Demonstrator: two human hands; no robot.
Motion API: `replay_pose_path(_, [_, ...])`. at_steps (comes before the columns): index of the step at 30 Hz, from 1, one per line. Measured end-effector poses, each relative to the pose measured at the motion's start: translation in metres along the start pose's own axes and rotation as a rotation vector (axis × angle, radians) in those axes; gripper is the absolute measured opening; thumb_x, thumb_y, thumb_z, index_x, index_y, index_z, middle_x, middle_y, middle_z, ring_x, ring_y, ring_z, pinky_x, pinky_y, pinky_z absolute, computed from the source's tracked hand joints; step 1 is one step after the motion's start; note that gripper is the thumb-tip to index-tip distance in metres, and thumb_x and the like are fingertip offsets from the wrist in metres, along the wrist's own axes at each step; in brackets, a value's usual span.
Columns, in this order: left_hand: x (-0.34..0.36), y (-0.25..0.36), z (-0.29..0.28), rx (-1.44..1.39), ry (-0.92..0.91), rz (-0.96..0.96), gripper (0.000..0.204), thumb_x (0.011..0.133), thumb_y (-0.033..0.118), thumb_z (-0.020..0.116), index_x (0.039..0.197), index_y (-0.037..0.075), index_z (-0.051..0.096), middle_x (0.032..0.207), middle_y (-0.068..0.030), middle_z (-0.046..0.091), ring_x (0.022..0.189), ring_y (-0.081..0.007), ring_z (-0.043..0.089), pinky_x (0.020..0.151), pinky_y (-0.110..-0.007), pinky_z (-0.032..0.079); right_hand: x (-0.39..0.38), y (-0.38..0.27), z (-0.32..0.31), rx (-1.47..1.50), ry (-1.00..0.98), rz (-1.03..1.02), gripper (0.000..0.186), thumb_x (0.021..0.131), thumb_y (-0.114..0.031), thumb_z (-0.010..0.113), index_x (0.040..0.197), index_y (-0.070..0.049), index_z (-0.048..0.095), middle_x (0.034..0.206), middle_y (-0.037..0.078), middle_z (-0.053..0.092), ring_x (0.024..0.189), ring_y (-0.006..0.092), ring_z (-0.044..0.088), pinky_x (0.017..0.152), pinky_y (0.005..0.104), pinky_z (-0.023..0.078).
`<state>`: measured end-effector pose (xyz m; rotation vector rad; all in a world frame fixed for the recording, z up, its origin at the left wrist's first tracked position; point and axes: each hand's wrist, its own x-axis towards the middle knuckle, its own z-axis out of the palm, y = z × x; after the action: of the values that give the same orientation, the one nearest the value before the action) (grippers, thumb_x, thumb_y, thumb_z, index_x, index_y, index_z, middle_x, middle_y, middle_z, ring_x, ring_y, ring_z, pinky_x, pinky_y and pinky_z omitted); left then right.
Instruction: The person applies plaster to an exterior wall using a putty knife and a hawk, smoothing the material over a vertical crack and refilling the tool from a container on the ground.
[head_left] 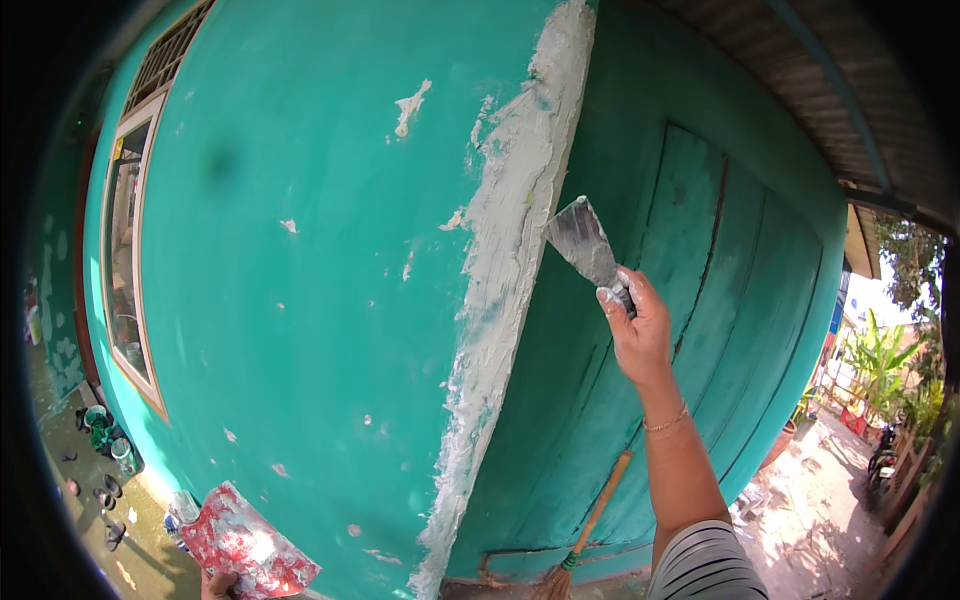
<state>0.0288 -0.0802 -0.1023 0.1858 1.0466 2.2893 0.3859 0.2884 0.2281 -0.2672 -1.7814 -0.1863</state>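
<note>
Right hand point(640, 328) pinching putty knife point(590, 252) by handle, blade point(577, 232) tilted up just beside putty-caked corner point(512, 220) of teal wall point(320, 340), can't really tell if touching. Left hand point(219, 585) way down low, thumb clamped on red putty-smeared board point(245, 545), other fingers pretty much hidden. Broom point(600, 502) leaning on shaded wall point(625, 110), just left of right forearm point(688, 470).

The right hand point(640, 325) gripped a putty knife point(585, 242), its blade just beside a pale filler strip point(510, 215) along the corner of the green wall point(310, 340); contact was unclear. At near left, the left hand point(220, 586) held a red board point(245, 545) smeared white. A broom point(603, 500) leaned at right; a window point(128, 240) stood far left.
</note>
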Motion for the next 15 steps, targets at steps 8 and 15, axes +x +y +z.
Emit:
replay_pose_path(8, [-0.032, -0.020, 0.044, -0.045, 0.088, 0.045, 0.029, 0.085, 0.013, 0.065, 0.113, 0.008, 0.064, 0.076, 0.0017, 0.062, 0.046, -0.0031, 0.045, 0.035, -0.017, 0.028, 0.061, 0.069, 0.044, 0.346, -0.039, 0.087, 0.016, 0.091, -0.011, 0.065, 0.102, 0.001, 0.063, 0.071, -0.003, 0.054, 0.065, 0.0078, 0.047, 0.062, 0.0234, 0.041])
replay_pose_path(15, [-0.046, -0.041, 0.015, -0.088, 0.141, 0.042, 0.016, 0.085, 0.014, 0.064, 0.101, 0.009, 0.066, 0.073, 0.0013, 0.060, 0.048, -0.0070, 0.048, 0.037, -0.021, 0.034, 0.021, 0.040, -0.005, -0.007, 0.048, 0.113, 0.020, 0.086, -0.014, 0.069, 0.101, -0.001, 0.066, 0.076, 0.006, 0.065, 0.064, 0.0165, 0.059, 0.059, 0.0289, 0.046])
